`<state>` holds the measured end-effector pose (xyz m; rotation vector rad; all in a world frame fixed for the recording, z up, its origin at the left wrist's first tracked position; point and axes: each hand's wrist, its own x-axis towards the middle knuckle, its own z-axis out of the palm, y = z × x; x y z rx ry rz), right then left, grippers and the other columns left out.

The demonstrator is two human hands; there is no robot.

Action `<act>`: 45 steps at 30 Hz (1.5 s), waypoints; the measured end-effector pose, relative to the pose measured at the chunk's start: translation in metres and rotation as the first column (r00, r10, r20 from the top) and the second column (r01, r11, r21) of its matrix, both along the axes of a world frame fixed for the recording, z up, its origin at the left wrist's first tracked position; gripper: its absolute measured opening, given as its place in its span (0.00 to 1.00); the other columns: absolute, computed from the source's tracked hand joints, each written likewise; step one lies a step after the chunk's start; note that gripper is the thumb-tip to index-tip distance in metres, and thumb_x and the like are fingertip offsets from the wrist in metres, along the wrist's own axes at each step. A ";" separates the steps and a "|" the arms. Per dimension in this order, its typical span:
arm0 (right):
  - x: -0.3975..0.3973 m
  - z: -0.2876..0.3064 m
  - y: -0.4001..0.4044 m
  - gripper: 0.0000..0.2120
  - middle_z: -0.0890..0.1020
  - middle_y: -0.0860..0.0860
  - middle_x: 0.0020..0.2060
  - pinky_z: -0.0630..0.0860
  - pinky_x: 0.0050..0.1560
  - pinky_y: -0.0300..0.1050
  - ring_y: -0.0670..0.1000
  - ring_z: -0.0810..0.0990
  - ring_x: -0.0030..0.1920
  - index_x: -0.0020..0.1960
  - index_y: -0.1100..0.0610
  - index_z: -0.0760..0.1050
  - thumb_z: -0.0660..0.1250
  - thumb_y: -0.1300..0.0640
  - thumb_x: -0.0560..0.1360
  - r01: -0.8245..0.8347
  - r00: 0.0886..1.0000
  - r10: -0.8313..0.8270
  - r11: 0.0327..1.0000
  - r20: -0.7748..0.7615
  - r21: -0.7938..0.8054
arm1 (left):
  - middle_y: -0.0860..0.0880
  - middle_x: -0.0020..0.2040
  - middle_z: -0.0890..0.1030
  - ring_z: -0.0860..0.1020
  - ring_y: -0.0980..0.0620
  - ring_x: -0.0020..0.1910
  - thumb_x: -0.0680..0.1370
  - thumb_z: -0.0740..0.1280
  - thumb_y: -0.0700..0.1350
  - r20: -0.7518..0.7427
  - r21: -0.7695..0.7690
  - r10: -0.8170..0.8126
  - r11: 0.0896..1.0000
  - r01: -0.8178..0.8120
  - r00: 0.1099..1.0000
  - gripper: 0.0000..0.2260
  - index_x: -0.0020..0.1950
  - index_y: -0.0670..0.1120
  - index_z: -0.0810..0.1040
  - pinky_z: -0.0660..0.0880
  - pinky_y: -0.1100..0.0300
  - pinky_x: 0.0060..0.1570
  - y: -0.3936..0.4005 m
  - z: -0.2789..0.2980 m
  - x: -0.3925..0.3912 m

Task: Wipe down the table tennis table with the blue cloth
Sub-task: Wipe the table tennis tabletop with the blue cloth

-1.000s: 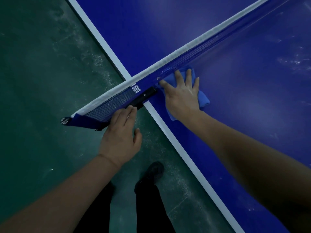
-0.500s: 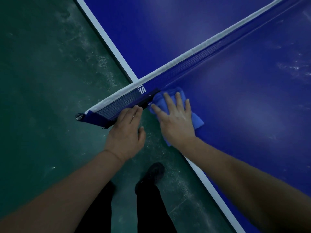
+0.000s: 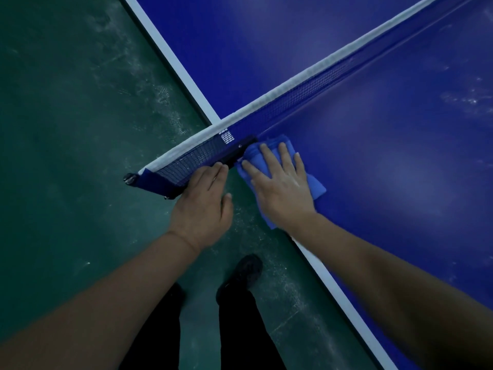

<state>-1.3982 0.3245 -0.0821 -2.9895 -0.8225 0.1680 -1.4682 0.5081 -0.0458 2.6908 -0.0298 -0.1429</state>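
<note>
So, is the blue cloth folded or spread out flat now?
Folded. The blue cloth shows stacked layers and a rolled edge near the fingertips, bunched as a thick pad under the right hand, which presses it flat-fingered.

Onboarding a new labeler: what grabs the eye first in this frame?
The right hand lies flat on the blue cloth at the table's near edge, right beside the net. The left hand rests against the net clamp, which overhangs the green floor.
</note>
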 end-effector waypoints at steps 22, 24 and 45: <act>0.017 0.009 -0.152 0.25 0.54 0.57 0.81 0.51 0.74 0.71 0.63 0.50 0.80 0.79 0.48 0.60 0.53 0.49 0.82 0.732 0.680 -0.733 0.681 0.032 0.034 | 0.40 0.76 0.67 0.59 0.41 0.78 0.82 0.54 0.49 0.070 -0.158 -0.346 0.922 0.353 0.936 0.23 0.73 0.37 0.70 0.47 0.50 0.78 -0.096 0.000 0.096; -0.036 0.002 -0.101 0.24 0.60 0.56 0.79 0.54 0.73 0.68 0.63 0.57 0.78 0.77 0.48 0.64 0.55 0.48 0.81 0.432 0.900 -0.434 0.900 0.034 0.059 | 0.42 0.78 0.62 0.54 0.43 0.79 0.82 0.50 0.52 0.054 -0.107 -0.429 0.895 0.432 0.902 0.26 0.76 0.39 0.66 0.44 0.49 0.78 -0.100 -0.009 0.103; -0.052 0.003 -0.260 0.25 0.60 0.53 0.79 0.54 0.73 0.68 0.62 0.57 0.78 0.78 0.44 0.61 0.50 0.42 0.82 0.674 0.739 -0.674 0.739 0.001 -0.010 | 0.44 0.81 0.54 0.50 0.42 0.80 0.79 0.51 0.57 -0.078 0.327 -0.681 0.672 0.664 0.728 0.31 0.80 0.46 0.55 0.49 0.34 0.74 -0.098 -0.037 0.088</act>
